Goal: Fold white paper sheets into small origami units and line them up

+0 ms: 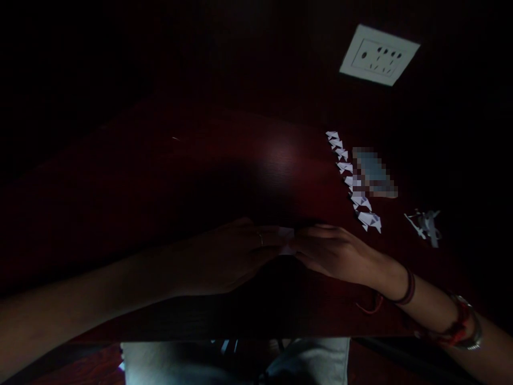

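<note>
Pinching a small paper piece (286, 239) between my left hand (228, 256) and right hand (336, 254), near the table's (160, 187) front edge, both closed narrow to crease it.

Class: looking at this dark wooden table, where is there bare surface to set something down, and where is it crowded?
Bare: the table left of and beyond the left hand. Crowded: right of the right hand, with a row of folded paper figures and one more paper figure.

A small paper piece (286, 239) is pinched between left hand (228, 256) and right hand (336, 252) on a dark table (180, 176); folded paper figures (352, 179) are lined at 2 o'clock.
</note>
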`<state>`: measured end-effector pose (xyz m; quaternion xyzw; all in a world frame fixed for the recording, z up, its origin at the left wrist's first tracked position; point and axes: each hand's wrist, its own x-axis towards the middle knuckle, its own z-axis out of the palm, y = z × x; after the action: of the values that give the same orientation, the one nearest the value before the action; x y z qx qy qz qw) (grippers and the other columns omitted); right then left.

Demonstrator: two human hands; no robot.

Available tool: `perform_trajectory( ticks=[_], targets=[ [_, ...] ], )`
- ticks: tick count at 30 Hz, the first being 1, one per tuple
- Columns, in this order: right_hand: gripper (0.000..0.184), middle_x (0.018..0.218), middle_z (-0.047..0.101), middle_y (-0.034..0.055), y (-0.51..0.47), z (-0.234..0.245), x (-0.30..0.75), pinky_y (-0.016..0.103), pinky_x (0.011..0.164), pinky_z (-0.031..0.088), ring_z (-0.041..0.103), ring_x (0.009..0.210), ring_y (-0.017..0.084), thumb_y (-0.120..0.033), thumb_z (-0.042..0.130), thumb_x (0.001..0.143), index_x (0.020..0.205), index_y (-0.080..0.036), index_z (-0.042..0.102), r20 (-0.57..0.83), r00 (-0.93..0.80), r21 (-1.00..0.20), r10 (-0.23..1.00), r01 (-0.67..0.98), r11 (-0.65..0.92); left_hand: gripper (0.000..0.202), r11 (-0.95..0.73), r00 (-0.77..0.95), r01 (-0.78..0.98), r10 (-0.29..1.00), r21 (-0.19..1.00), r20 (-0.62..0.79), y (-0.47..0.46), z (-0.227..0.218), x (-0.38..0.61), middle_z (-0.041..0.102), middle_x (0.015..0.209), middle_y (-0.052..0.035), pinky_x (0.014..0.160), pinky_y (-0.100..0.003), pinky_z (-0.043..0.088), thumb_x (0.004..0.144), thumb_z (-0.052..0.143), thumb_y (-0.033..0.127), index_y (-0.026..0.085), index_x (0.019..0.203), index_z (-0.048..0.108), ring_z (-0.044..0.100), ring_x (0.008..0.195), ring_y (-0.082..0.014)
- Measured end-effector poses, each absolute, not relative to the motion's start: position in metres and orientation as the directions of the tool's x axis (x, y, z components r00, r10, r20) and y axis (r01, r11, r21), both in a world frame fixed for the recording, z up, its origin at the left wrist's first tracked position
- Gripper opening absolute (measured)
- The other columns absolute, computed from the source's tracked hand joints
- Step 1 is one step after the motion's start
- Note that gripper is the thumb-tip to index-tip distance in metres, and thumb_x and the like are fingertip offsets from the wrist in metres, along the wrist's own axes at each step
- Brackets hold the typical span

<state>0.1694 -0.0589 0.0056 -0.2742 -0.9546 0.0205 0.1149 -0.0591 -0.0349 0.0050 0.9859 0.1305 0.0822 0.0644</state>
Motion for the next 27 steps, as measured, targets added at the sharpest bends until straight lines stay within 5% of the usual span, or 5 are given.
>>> perform_trajectory(
  ticks=[5, 9, 16, 27],
  targets=[
    [0.018, 0.071, 0.059, 0.0052, -0.062, 0.009, 0.176, 0.027, 0.062, 0.046, 0.054, 0.067, 0.013, -0.021, 0.043, 0.082, 0.086, -0.013, 0.058, 0.248, -0.8, -0.102, 0.546, 0.539, 0.836, 0.036, -0.961, 0.948, 0.242, 0.264, 0.138, 0.176, -0.033, 0.003, -0.058, 0.044, 0.125, -0.0057, 0.089, -0.03, 0.031, 0.085, 0.034, 0.011, 0.018, 0.121, 0.04, 0.035, 0.117, -0.0182],
    [0.017, 0.078, 0.06, 0.0053, -0.056, 0.01, 0.183, 0.026, 0.064, 0.047, 0.055, 0.072, 0.013, -0.02, 0.046, 0.08, 0.092, -0.013, 0.056, 0.383, -0.675, -0.256, 0.63, 0.578, 0.775, 0.034, -0.966, 0.951, 0.227, 0.248, 0.124, 0.185, -0.029, 0.0, -0.058, 0.044, 0.121, -0.0076, 0.085, -0.029, 0.038, 0.083, 0.037, 0.013, 0.018, 0.116, 0.045, 0.046, 0.105, -0.0187],
    [0.021, 0.092, 0.058, 0.006, -0.038, 0.006, 0.18, 0.027, 0.074, 0.046, 0.055, 0.082, 0.012, -0.02, 0.042, 0.084, 0.102, -0.014, 0.052, 0.229, -0.759, -0.389, 0.609, 0.502, 0.773, 0.032, -0.974, 0.952, 0.18, 0.208, 0.14, 0.226, -0.025, -0.002, -0.056, 0.045, 0.121, -0.007, 0.095, -0.031, 0.032, 0.082, 0.039, 0.012, 0.015, 0.112, 0.047, 0.04, 0.11, -0.0193],
    [0.02, 0.091, 0.059, 0.0063, -0.037, 0.008, 0.181, 0.027, 0.075, 0.047, 0.055, 0.085, 0.012, -0.023, 0.044, 0.084, 0.098, -0.014, 0.055, 0.199, -0.777, -0.461, 0.597, 0.463, 0.757, 0.046, -0.965, 0.951, 0.177, 0.219, 0.194, 0.217, -0.024, -0.003, -0.055, 0.042, 0.125, -0.0036, 0.089, -0.029, 0.036, 0.079, 0.041, 0.006, 0.024, 0.121, 0.04, 0.044, 0.107, -0.0162]
  ],
)
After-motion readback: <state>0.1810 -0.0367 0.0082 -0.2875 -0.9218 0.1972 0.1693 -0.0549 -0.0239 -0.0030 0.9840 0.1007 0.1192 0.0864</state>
